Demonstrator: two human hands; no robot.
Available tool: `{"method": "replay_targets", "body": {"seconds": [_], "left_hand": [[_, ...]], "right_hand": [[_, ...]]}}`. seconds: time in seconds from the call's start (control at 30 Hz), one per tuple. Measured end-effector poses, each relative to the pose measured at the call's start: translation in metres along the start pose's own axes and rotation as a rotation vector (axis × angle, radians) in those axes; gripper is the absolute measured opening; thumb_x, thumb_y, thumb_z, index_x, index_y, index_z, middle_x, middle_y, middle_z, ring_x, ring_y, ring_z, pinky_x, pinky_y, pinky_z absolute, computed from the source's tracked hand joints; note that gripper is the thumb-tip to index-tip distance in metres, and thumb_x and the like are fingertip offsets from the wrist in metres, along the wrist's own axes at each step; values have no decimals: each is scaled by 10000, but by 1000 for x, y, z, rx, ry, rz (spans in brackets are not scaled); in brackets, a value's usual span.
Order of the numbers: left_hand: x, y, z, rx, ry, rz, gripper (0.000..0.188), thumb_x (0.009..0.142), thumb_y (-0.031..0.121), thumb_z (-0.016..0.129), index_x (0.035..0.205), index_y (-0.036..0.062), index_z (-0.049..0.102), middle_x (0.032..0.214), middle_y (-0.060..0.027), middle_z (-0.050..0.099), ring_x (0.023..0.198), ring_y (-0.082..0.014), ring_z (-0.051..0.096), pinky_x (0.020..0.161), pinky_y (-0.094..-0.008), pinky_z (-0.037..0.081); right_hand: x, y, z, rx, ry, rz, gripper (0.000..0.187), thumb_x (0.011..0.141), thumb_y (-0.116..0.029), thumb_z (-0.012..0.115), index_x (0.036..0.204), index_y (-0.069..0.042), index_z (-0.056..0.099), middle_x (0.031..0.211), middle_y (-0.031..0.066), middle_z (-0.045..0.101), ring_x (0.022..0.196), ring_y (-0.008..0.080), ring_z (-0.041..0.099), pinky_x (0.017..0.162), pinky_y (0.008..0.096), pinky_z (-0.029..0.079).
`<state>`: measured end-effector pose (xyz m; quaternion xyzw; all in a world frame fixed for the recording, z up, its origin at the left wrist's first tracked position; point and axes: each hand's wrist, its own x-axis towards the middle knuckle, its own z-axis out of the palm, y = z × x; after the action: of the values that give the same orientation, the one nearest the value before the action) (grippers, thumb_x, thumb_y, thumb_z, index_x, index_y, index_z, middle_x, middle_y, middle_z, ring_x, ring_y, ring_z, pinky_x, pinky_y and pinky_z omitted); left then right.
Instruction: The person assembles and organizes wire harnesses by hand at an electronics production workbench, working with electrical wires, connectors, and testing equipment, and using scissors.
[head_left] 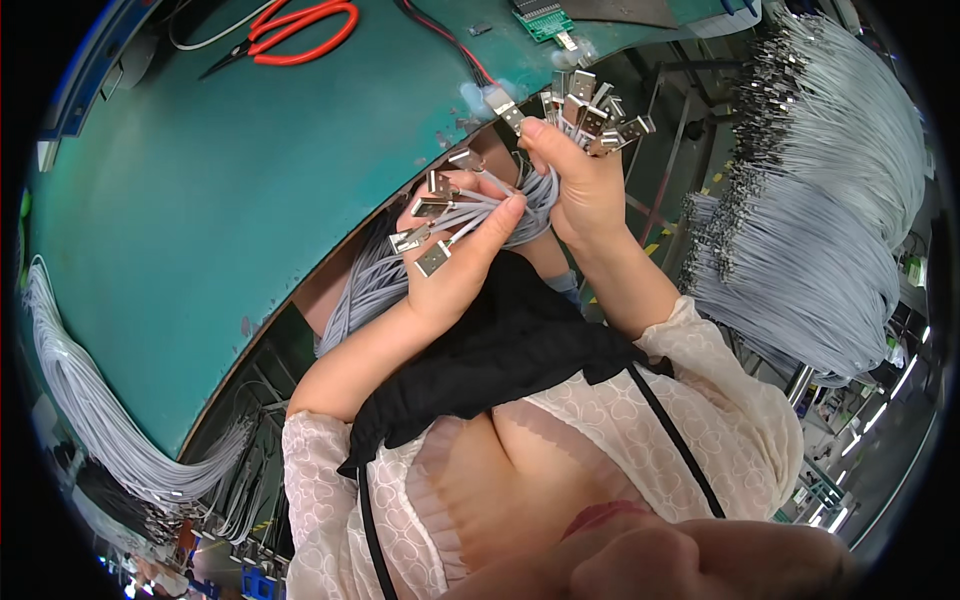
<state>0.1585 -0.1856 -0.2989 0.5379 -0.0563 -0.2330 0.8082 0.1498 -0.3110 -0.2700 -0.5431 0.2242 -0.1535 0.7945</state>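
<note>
My left hand (455,265) is closed around a bunch of grey USB cables (465,215), with several bare metal plugs (432,258) fanned out past its fingers. My right hand (585,190) grips another bunch of the same cables, whose metal plugs (592,118) stick up beyond the fingers. Its thumb tip touches a metal USB connector (504,106) at the table's edge, from which red and black wires run back. Whether a plug sits inside that connector is hard to tell. The cables' grey lengths (365,290) hang down across my lap.
On the green table (220,200) lie red-handled pliers (300,30) and a small green circuit board (543,20). A long bundle of grey cables (90,410) drapes over the left edge. Big stacks of cables (810,220) rest on a rack at the right.
</note>
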Motion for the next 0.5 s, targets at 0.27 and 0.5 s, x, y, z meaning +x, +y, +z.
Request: {"method": "replay_targets", "body": {"seconds": [0.27, 0.5], "left_hand": [[4, 9, 6, -176, 21, -177, 140, 693, -3, 653, 690, 6, 514, 721, -31, 569, 651, -60, 521, 588, -193, 430], [0, 5, 4, -92, -14, -47, 156, 701, -4, 648, 677, 17, 495, 737, -25, 557, 673, -60, 515, 592, -194, 428]], "right_hand": [[2, -10, 18, 37, -69, 133, 106, 719, -9, 585, 798, -31, 518, 651, 5, 511, 517, 72, 448, 511, 215, 398], [-7, -12, 8, 112, -84, 176, 76, 725, -8, 568, 783, -33, 525, 630, -2, 502, 511, 58, 433, 467, 195, 356]]}}
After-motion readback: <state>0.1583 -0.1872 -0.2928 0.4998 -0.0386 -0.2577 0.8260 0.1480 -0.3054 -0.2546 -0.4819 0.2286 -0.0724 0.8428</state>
